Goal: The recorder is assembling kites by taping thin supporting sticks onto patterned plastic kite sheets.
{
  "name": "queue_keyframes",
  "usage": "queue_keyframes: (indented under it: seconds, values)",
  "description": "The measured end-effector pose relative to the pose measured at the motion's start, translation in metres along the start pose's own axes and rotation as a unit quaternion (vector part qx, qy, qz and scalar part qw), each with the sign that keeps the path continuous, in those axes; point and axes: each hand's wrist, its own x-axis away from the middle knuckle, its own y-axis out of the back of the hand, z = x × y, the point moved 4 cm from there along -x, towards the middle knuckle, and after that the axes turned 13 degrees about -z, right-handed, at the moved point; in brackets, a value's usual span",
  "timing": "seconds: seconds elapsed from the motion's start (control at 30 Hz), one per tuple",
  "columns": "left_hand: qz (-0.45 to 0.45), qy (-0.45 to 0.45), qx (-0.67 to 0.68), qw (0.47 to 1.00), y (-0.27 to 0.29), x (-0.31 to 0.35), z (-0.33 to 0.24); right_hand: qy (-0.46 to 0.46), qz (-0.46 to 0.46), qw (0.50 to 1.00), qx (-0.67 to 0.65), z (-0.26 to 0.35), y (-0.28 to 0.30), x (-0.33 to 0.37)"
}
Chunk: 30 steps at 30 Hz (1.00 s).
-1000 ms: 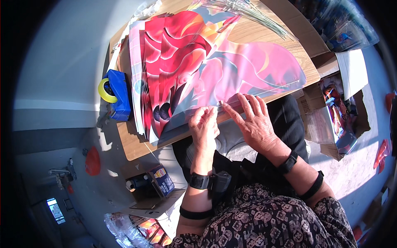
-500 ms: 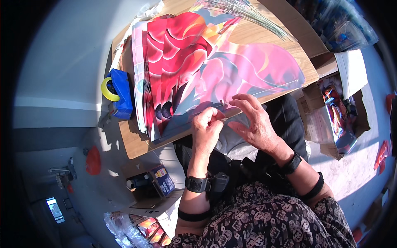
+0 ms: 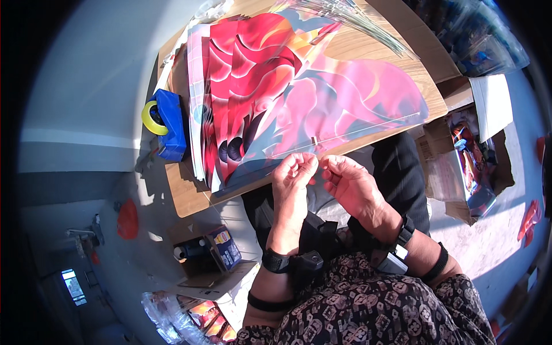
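Note:
My left hand is closed in a pinch, thumb against forefinger, just off the table's near edge. Close beside it, my right hand also pinches with thumb and forefinger; the two sets of fingertips nearly meet. Whatever they hold, if anything, is too small to make out. Just beyond them lies a printed sheet in pink, red and grey. A thin pale rod runs along the sheet's near edge, with a small dark piece on it near my fingertips. More red printed sheets lie fanned at the left.
A blue tape dispenser with a yellow roll stands at the wooden table's left edge. Thin rods lie bundled at the far side. Open cardboard boxes stand right and lower left; clear plastic packs sit far right.
My right hand has come down and left, its spread fingers closing into a pinch beside my left hand. The rod and its small dark piece now show more plainly.

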Motion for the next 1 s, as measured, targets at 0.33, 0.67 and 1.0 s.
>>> queue_keyframes:
  seconds: [0.33,0.67,1.0]
  values:
    - [0.035,-0.322,-0.256,0.911,0.004,-0.042,-0.04,0.075,-0.032,0.977,0.197,0.008,-0.001,0.007]
    - [0.168,-0.287,-0.37,0.867,-0.013,-0.069,-0.045,0.523,0.008,0.652,0.549,0.034,-0.015,0.014]
    - [0.206,-0.277,-0.396,0.851,-0.019,-0.074,-0.049,0.612,0.045,0.53,0.585,0.037,-0.029,0.015]
